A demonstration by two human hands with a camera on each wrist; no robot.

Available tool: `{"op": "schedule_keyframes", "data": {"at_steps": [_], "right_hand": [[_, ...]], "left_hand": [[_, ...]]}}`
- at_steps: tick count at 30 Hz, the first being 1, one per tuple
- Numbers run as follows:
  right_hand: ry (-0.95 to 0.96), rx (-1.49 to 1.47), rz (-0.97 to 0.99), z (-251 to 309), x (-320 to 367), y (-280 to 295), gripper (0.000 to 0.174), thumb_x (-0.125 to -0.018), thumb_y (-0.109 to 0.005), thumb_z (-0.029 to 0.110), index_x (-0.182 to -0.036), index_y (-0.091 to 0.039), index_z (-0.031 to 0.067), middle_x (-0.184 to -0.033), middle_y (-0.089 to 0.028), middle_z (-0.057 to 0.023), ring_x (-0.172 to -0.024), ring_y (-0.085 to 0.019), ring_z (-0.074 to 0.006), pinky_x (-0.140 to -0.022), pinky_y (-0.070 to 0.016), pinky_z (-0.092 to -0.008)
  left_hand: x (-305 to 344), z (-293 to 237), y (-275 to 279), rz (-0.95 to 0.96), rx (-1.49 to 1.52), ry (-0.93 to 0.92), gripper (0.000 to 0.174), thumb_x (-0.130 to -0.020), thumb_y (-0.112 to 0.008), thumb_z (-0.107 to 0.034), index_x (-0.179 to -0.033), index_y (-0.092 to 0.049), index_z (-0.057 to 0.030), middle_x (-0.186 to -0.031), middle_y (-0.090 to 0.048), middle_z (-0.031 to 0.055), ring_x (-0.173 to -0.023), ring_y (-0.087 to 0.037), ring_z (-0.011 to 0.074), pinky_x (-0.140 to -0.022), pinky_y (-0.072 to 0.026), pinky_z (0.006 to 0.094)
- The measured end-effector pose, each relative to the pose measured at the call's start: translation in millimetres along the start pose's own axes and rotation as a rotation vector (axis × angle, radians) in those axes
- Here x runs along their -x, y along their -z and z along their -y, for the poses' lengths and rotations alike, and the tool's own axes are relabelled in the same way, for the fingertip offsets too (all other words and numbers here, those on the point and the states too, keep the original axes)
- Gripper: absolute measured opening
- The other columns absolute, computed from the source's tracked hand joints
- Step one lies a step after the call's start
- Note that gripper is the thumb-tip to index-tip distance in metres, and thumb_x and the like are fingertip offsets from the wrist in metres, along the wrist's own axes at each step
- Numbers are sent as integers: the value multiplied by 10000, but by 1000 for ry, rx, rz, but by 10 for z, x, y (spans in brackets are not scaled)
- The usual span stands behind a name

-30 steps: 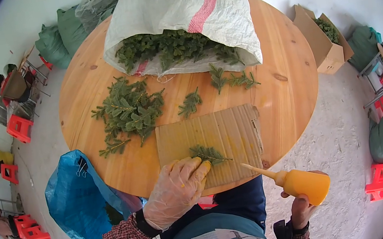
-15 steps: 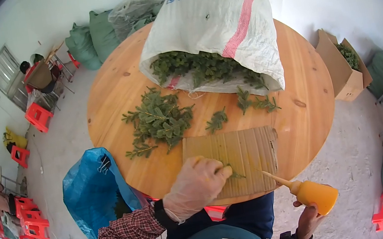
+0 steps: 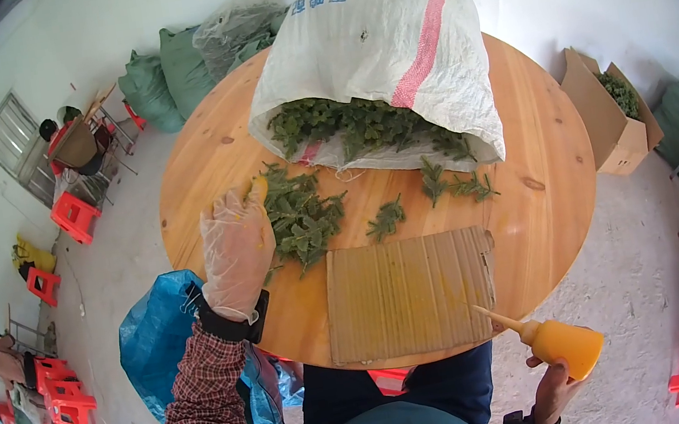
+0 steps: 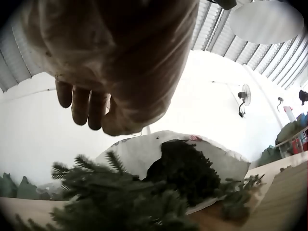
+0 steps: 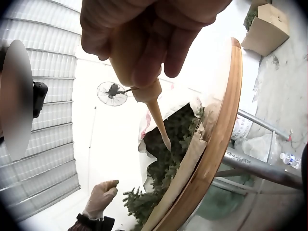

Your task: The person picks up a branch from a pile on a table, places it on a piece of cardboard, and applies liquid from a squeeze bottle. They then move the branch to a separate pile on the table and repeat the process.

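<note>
- Two grips of mine are at work, one on each side of the cardboard sheet (image 3: 409,298) at the worktop's (image 3: 549,207) near edge.
- My left grip (image 3: 237,243), in a clear glove, is loose and unclosed at the left side of the green sprig pile (image 3: 306,221); the left wrist view shows my fingers above the sprigs, hanging slightly bent.
- That pile lies just right of my left grip, beyond the cardboard's far left corner.
- My right grip (image 3: 552,391) is curled round the yellow squeeze bottle (image 3: 569,346).
- The bottle's thin nozzle (image 3: 500,317) points away from my right grip, its tip by the cardboard's near right side; whether they touch I cannot tell.
- One small sprig (image 3: 385,218) lies between the pile and two loose sprigs (image 3: 433,180).
- Behind them, the white sack (image 3: 367,41) gapes towards me, more greenery (image 3: 361,118) inside.
</note>
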State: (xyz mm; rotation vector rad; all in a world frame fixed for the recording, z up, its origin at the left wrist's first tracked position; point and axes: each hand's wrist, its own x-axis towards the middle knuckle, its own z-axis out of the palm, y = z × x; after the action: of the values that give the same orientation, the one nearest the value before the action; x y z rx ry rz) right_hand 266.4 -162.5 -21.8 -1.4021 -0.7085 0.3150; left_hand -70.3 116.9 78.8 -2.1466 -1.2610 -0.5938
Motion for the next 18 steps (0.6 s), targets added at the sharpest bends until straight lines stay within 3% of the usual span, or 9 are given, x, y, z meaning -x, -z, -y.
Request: {"op": "schedule_keyframes", "data": {"at_steps": [2, 6, 8, 13, 17, 18], "right_hand": [[26, -8, -39, 8, -4, -22, 731, -895, -639, 565, -1271, -465, -37, -1069, -625, -186, -744, -689, -269, -515, -573, -320], [40, -26, -53, -13, 1, -50, 724, -897, -639, 551, -1274, -460, -41, -1064, -624, -185, -713, -684, -267, -509, -569, -317], [45, -33, -56, 2, 1, -40, 723, -896, -640, 546, -1275, -458, -41, -1063, -624, -184, -704, -682, -266, -508, -567, -315], [23, -13, -5, 23, 25, 22, 751, -891, -650, 560, -1292, -444, -41, -1052, -620, -174, -700, -678, -259, -502, -562, -312], [6, -9, -15, 20, 38, 60, 768, -885, -663, 572, -1296, -446, -38, -1064, -614, -166, -710, -677, -253, -502, -560, -308], [13, -21, -21, 29, 38, 61, 770, -883, -667, 573, -1299, -446, -36, -1069, -612, -163, -719, -677, -251, -503, -560, -306]], "left_hand": [[-119, -186, 99, -111, 9, 9, 293, -882, -624, -175, -1160, -663, -90, -1017, -614, 76, -977, -592, 261, -883, -420, 420], [-168, -656, 23, 6, 153, -150, 234, -888, -604, -178, -1094, -652, -80, -930, -611, 76, -917, -609, 261, -816, -429, 407], [-125, -897, -181, 403, 250, -236, 150, -887, -594, -173, -999, -630, -79, -840, -602, 78, -831, -620, 265, -744, -429, 392], [-86, -1037, -517, 322, 105, -313, 120, -888, -599, -182, -946, -610, -77, -771, -580, 71, -758, -615, 263, -691, -422, 390], [-154, -970, -553, 278, 305, -268, 118, -888, -606, -168, -959, -608, -73, -809, -600, 71, -786, -619, 267, -717, -438, 389], [-164, -939, -535, 310, 374, -248, 174, -883, -614, -175, -1033, -614, -86, -856, -618, 77, -815, -617, 280, -750, -447, 402]]}}
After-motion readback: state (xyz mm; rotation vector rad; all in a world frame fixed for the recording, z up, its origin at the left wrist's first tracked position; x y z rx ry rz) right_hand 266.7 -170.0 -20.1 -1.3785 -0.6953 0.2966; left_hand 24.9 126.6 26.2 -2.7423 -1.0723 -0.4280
